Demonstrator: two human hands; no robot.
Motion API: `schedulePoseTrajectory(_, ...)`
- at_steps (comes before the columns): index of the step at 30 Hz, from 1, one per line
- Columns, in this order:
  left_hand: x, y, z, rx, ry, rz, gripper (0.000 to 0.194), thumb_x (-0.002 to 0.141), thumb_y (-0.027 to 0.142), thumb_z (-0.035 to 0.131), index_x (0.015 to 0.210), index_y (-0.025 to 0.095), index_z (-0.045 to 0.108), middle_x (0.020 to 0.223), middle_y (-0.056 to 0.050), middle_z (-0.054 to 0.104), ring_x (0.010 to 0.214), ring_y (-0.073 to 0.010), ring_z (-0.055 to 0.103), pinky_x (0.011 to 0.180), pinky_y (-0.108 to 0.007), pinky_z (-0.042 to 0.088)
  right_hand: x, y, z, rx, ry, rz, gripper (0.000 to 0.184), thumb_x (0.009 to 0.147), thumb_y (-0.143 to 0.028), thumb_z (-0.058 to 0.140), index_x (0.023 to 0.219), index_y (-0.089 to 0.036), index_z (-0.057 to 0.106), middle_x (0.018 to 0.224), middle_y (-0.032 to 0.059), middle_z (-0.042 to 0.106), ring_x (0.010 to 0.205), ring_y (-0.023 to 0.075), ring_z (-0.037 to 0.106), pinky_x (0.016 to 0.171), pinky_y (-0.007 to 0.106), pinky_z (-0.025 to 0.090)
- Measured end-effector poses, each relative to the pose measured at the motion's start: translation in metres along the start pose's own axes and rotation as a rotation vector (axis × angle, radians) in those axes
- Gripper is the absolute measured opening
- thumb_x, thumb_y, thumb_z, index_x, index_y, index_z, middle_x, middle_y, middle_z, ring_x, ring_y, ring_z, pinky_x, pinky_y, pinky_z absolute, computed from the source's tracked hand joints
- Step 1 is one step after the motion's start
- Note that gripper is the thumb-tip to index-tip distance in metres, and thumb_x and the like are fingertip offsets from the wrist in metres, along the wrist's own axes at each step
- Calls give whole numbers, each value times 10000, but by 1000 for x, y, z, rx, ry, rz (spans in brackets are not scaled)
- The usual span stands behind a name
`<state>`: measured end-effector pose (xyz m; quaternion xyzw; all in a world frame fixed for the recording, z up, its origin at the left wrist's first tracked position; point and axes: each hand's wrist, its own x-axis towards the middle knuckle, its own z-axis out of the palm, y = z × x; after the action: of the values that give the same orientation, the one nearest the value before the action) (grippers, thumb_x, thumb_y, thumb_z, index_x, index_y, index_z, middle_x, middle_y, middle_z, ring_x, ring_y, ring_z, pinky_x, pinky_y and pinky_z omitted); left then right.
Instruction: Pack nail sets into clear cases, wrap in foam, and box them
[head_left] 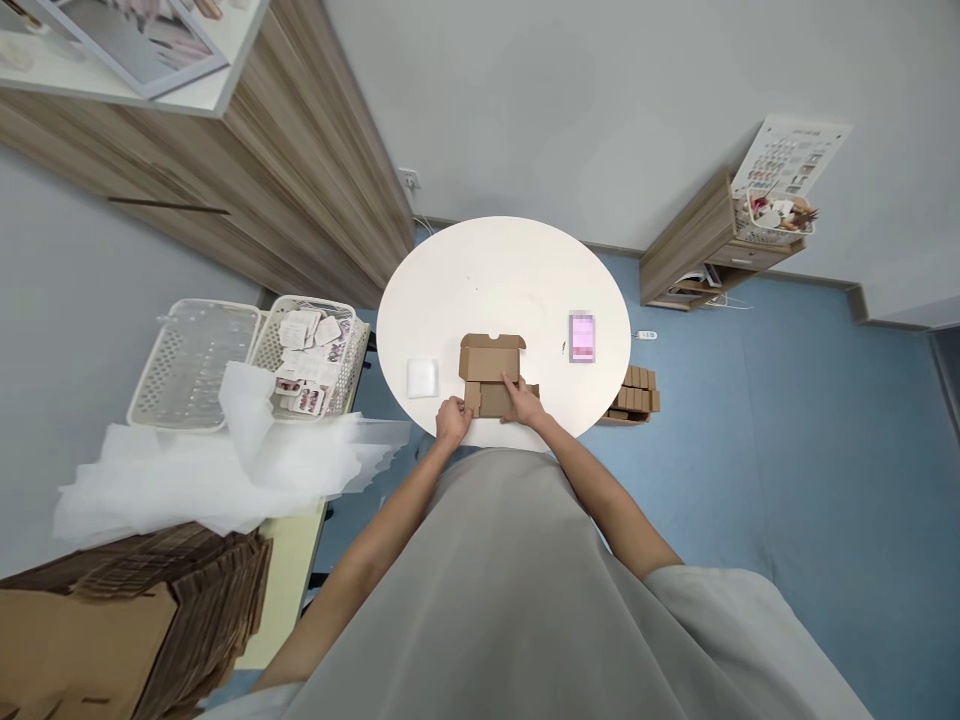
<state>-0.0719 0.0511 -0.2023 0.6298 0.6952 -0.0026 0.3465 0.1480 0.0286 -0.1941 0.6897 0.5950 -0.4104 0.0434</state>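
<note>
A brown cardboard mailer box [489,362], partly folded with its lid laid back, lies near the front edge of the round white table [502,270]. At its lower left corner my left hand [453,422] pinches a side flap. My right hand [523,404] grips the box's right side, one finger reaching onto the cardboard by the fold and the thumb lower down; part of the side flap is hidden behind it. Left of the box sits a small white wrapped square packet [422,378]. Toward the table's right side is a phone-like device [582,337] with a pink screen.
On a side table at left are white baskets [304,355] with cards, white foam sheets [202,475] and stacked flat cardboard [135,620]. A carton of small brown boxes [634,395] stands on the floor at right. A wooden cabinet [705,245] stands by the wall.
</note>
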Motion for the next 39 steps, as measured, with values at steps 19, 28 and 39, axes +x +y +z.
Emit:
schedulePoseTrajectory(19,1,13,-7,147,10,22,161,978,183,594,1110,161,684,1210,-171,724,1126,-314,712,969,-395,537,-3,4,-5,-16,-36,-47,1209,928,-500,838,1781,-360,-7,1814,252,79,1424,420,613,1126,488,535)
schedulePoseTrajectory(28,-5,29,-4,186,-9,-31,197,1027,156,494,1155,145,643,1259,-192,685,1126,-317,701,927,-385,538,-43,33,-19,99,433,133,673,1065,-386,613,1671,-200,387,1499,166,586,1258,269,656,958,334,568)
schedulePoseTrajectory(39,-4,34,3,130,15,-47,261,969,84,504,1175,127,657,1236,-207,686,1098,-329,707,931,-398,545,-56,29,-27,22,255,281,216,1064,-283,559,1165,-189,726,1232,108,780,1141,244,726,867,291,510)
